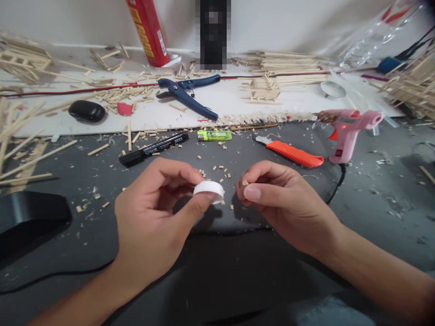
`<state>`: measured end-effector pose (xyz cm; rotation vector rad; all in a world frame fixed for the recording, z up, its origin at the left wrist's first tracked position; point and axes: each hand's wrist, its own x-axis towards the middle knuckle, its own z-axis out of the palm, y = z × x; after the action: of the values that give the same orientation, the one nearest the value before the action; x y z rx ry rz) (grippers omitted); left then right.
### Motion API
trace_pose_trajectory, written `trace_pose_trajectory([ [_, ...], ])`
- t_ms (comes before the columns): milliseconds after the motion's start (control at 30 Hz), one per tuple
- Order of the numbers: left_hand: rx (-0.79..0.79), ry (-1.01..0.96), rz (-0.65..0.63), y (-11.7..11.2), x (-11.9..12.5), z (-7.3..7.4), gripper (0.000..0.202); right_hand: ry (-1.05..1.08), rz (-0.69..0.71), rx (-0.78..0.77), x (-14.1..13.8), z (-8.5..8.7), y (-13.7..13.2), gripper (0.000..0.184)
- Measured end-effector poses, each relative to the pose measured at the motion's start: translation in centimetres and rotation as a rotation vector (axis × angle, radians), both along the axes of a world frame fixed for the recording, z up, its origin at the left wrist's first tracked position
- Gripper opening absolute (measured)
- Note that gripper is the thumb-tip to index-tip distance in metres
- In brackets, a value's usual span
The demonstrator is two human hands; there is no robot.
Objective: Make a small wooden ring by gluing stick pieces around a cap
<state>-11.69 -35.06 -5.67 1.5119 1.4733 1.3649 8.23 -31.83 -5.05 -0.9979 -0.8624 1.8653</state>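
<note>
Between the thumb and fingers of my left hand (pixel 152 213) is a white round cap (pixel 208 189), tilted with its rim toward me. My right hand (pixel 285 199) pinches a tiny piece of wood (pixel 245 183) between thumb and forefinger, a short way right of the cap and apart from it. Several small cut wood pieces (pixel 220 167) lie scattered on the dark table beneath and beyond my hands. Just beyond them are a black marker (pixel 153 149), a green lighter (pixel 214 136) and an orange utility knife (pixel 294 153).
At right stands a pink glue gun (pixel 350 129) with its cable trailing toward me. Blue-handled cutters (pixel 190 93), a black mouse (pixel 87 111) and wooden sticks (pixel 285 61) lie on the white board behind. A red can (pixel 147 34) stands at the back. Loose sticks (pixel 20 131) spread at left.
</note>
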Motion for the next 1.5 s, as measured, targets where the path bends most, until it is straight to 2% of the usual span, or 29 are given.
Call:
trace_pose_trajectory([
  [133, -0.052, -0.041, 0.018, -0.4, 0.4, -0.3, 0.019, 0.033, 0.028, -0.008, -0.2, -0.3, -0.6, 0.016],
  [500, -0.071, -0.047, 0.009, -0.7, 0.7, -0.4, 0.019, 0.178, 0.05, -0.054, -0.9, -1.0, -1.1, 0.017],
  [833, -0.086, -0.073, -0.001, -0.7, 0.9, -0.4, 0.02, 0.168, 0.052, -0.059, -1.0, -1.0, -0.9, 0.018],
  [1167, -0.029, -0.104, -0.019, -0.3, 0.9, -0.2, 0.021, 0.159, 0.076, -0.036, -0.8, -1.4, -1.1, 0.016],
  [1300, -0.067, -0.182, -0.022, -0.1, 0.8, 0.0, 0.019, 0.111, 0.07, 0.074, -0.7, -1.1, -1.0, 0.018],
  [1500, -0.193, -0.452, -0.164, -0.1, 0.7, -0.1, 0.014, -0.011, 0.001, 0.296, -0.6, -0.5, -1.0, 0.017],
])
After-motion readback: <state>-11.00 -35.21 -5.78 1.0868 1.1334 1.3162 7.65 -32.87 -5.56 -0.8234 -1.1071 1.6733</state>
